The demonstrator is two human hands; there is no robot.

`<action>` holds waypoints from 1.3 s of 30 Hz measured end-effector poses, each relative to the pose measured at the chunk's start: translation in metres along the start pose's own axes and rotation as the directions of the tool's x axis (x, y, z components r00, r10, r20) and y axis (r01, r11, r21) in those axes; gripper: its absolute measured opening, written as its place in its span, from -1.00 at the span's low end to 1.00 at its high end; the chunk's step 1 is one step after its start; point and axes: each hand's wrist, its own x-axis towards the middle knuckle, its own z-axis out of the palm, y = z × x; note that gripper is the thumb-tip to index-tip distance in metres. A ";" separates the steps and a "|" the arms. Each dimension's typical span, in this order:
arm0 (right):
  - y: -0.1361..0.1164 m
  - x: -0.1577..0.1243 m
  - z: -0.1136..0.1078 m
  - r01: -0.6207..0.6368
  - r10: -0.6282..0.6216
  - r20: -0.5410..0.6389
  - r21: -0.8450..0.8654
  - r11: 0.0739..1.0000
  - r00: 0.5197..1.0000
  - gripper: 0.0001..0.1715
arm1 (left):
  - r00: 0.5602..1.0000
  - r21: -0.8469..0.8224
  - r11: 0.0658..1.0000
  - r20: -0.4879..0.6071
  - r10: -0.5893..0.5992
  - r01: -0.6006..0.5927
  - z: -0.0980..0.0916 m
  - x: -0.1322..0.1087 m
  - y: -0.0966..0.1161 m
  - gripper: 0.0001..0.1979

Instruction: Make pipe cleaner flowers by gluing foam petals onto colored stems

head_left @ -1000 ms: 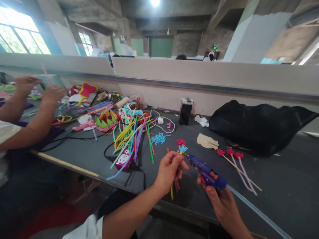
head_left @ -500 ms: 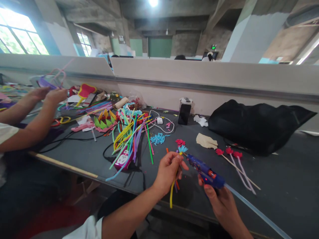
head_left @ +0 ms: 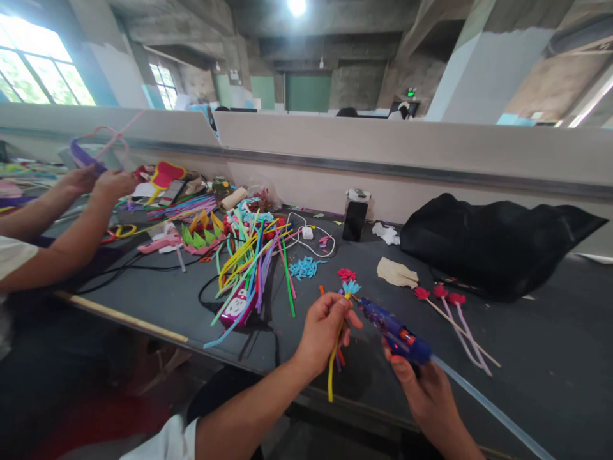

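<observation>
A curved, fuzzy-looking yellow stem (head_left: pixel 330 377), topped by slim blue petals (head_left: pixel 352 287), is pinched by the left hand (head_left: pixel 325 326) above the matte dark table (head_left: pixel 541 345). The hard plastic glue gun (head_left: pixel 390 326), fed by a translucent rod (head_left: pixel 493 406), is gripped by the right hand (head_left: pixel 424 386), its nozzle held just beside the petals.

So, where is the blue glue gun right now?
In the head view, the blue glue gun is right of centre, held in the right hand, just below and right of the light-blue flower.
</observation>
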 end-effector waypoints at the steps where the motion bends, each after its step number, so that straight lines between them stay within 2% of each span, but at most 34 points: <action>1: 0.000 0.000 0.000 0.008 -0.008 0.003 -0.004 1.000 1.000 -0.65 | 1.000 -0.005 1.000 0.002 -0.002 0.002 0.000 0.000 0.000 -0.72; 12: 0.011 -0.004 0.003 -0.011 0.011 0.011 -0.051 0.999 1.000 -0.61 | 0.999 -0.077 0.997 0.041 -0.029 0.032 -0.003 0.001 0.001 -0.71; 16: -0.008 0.005 0.001 0.102 -0.101 0.044 -0.008 0.995 0.994 -0.65 | 0.997 -0.111 0.992 0.042 -0.058 0.062 -0.005 0.003 0.002 -0.73; 20: -0.025 0.019 -0.003 0.263 -0.258 0.073 -0.072 0.962 0.963 -0.66 | 0.997 -0.170 0.983 0.040 -0.069 0.075 -0.008 0.006 0.003 -0.73; 24: -0.006 0.023 -0.013 0.327 -0.325 0.046 -0.220 0.919 0.945 -0.60 | 0.998 -0.212 0.975 0.025 -0.059 0.063 -0.013 0.009 0.008 -0.74; 29: 0.031 0.027 -0.033 0.288 -0.257 0.130 -0.431 0.855 0.958 -0.55 | 0.998 -0.265 0.962 -0.025 0.063 -0.068 -0.026 0.013 0.020 -0.79; 34: 0.037 0.034 -0.039 0.233 -0.100 0.282 -0.491 0.839 0.954 -0.65 | 0.992 -0.315 0.942 -0.071 0.101 -0.118 -0.039 0.014 0.031 -0.79; 36: 0.039 0.038 -0.042 0.241 -0.059 0.366 -0.475 0.846 0.929 -0.66 | 0.991 -0.329 0.936 -0.080 0.104 -0.125 -0.040 0.013 0.034 -0.80; 39: 0.041 0.055 -0.054 0.290 -0.036 0.517 -0.421 0.859 0.855 -0.61 | 0.992 -0.334 0.935 -0.085 0.097 -0.121 -0.039 0.011 0.035 -0.80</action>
